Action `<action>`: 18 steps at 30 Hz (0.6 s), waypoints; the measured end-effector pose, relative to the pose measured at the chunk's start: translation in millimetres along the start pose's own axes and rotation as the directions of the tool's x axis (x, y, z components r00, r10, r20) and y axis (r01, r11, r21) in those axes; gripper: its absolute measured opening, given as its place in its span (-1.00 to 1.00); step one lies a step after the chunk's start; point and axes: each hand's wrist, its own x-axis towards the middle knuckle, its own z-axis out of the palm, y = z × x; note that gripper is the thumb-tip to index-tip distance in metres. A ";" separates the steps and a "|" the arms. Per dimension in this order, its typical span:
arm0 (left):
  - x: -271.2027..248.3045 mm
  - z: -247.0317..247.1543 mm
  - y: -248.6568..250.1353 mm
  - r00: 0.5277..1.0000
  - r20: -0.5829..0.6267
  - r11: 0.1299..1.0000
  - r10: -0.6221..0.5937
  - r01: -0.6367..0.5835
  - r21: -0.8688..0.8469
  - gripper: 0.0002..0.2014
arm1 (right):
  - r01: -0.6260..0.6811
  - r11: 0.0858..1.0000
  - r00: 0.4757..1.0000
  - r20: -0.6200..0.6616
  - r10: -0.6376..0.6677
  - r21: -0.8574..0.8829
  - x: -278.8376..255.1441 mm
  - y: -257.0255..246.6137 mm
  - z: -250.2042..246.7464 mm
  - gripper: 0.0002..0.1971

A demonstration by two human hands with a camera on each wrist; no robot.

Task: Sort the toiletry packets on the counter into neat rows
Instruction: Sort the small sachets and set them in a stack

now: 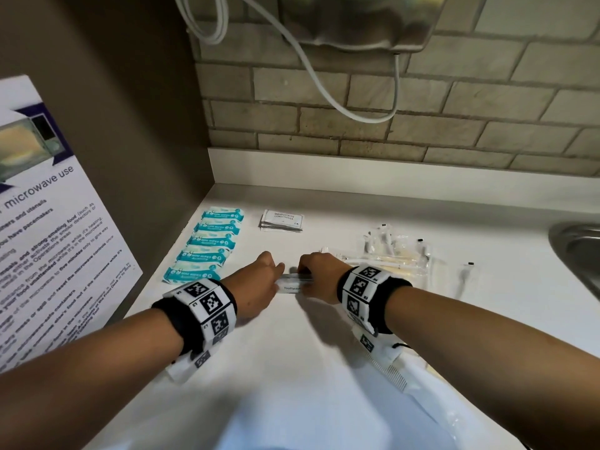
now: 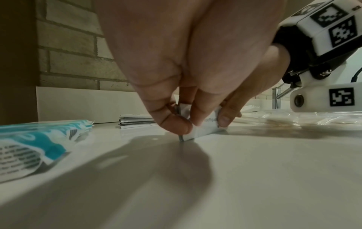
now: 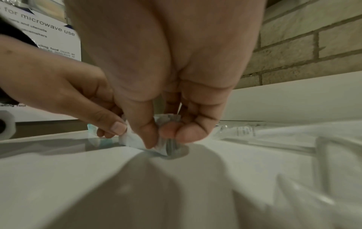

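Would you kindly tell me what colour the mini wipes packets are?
The mini wipes packets are teal and white, clearest in the head view.

The head view looks steeply down at the tabletop [image 1: 292, 352] from above. Each wrist view sits low, just above it, very near its own fingers, facing the other hand; all three share the toothpaste packet [image 1: 293, 285].

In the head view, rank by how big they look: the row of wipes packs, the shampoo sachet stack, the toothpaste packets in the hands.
1. Row of wipes packs, clearly largest.
2. Shampoo sachet stack.
3. Toothpaste packets, but left hand and right hand hide the ends, so 2 versus 3 is unsure.
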 end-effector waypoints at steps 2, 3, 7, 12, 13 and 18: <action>0.9 -0.9 0.3 1.000 0.008 0.999 0.012 -0.012 0.039 -0.72 | -0.029 1.000 0.999 0.018 0.029 0.002 1.3 -1.6 -1.1 -0.80; 1.2 -0.9 0.8 1.000 0.012 0.999 0.016 -0.016 0.045 -0.72 | -0.049 0.999 0.998 0.028 0.048 0.005 2.2 -2.4 -1.2 -0.81; 0.2 -2.0 3.4 0.999 0.026 0.994 0.028 -0.031 0.104 -0.74 | -0.119 0.993 0.991 0.067 0.118 0.003 5.1 -5.6 -5.4 -0.75; -2.4 -3.7 4.7 0.997 0.039 0.983 0.070 -0.076 0.165 -0.58 | -0.150 0.987 0.987 0.064 0.147 0.051 5.8 -3.0 -8.8 -0.72; -2.2 -4.6 4.7 0.997 0.046 0.984 0.066 -0.073 0.160 -0.56 | -0.161 0.984 0.986 0.060 0.156 0.072 6.2 -2.2 -9.6 -0.72; 5.2 -19.5 -4.5 0.999 0.033 0.995 0.008 -0.011 0.099 -0.58 | -0.197 0.959 0.980 0.079 0.185 0.203 14.5 -2.7 -18.2 -0.67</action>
